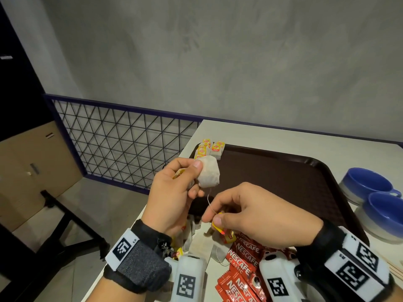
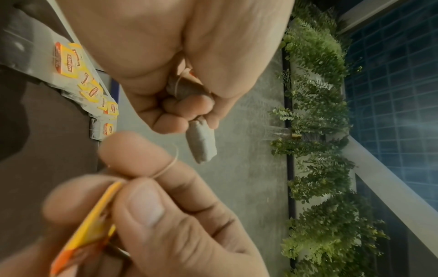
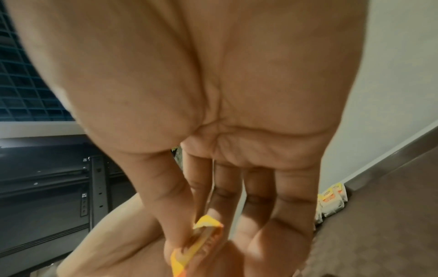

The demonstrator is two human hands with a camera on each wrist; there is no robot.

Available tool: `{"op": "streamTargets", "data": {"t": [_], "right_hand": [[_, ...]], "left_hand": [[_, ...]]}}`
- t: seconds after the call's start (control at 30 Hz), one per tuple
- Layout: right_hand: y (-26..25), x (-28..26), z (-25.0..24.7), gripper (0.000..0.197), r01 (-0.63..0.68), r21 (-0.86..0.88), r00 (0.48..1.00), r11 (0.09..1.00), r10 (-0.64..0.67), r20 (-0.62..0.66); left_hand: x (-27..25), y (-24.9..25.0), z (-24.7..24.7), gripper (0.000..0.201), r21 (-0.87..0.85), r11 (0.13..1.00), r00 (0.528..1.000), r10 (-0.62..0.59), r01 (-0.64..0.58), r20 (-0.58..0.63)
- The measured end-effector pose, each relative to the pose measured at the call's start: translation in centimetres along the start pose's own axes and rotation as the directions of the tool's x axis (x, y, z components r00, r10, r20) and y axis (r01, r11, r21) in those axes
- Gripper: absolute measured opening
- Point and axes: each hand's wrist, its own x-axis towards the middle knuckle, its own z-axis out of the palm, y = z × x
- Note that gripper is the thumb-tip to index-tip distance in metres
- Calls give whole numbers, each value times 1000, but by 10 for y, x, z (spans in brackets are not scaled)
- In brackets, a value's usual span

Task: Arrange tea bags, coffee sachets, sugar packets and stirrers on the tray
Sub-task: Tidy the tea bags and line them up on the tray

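Two blue cups (image 1: pixel 375 192) stand side by side on the white worktop (image 1: pixel 283 136). Past the worktop's left edge runs a dark wire-mesh railing (image 1: pixel 122 140), with cardboard boxes (image 1: pixel 28 168) behind it. A grey wall (image 1: pixel 218 57) stands behind, and leafy green plants (image 2: pixel 317 131) show in the left wrist view.

White table (image 1: pixel 272 134), brown tray (image 1: pixel 283 182), two blue cups (image 1: pixel 375 192), red coffee sachets (image 1: pixel 242 267), loose tea bags (image 1: pixel 202 247)

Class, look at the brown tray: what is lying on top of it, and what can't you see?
On the brown tray, only a cluster of yellow-tagged tea bags sits at its far-left corner. The hands cover its near-left part, so that stays hidden.
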Motion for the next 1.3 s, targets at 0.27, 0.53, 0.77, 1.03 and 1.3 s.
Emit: {"op": "streamTargets", "data": {"t": [0.27,0.53,0.77,1.03,1.3], "right_hand": [[-2,-4,-5,17,33,120,999,992,-35,14],[-11,-15,-13,17,67,-31,990,997,-70,-119],[-5,-16,-30,15,51,79,968,996,-30,-251],[15,-2,-24,39,-77,-35,937,996,60,-344],[16,1,-19,42,143,162,971,976,-107,-212]], "left_hand": [[2,-1,-1,6,32,999,999,29,-28,-36],[5,-7,-7,10,178,982,998,66,-69,20],[2,-11,-3,9,222,973,994,42,-63,97],[-1,-6,-3,9,191,976,985,81,-109,151],[-4,-6,0,6,148,978,964,111,-149,240]]}}
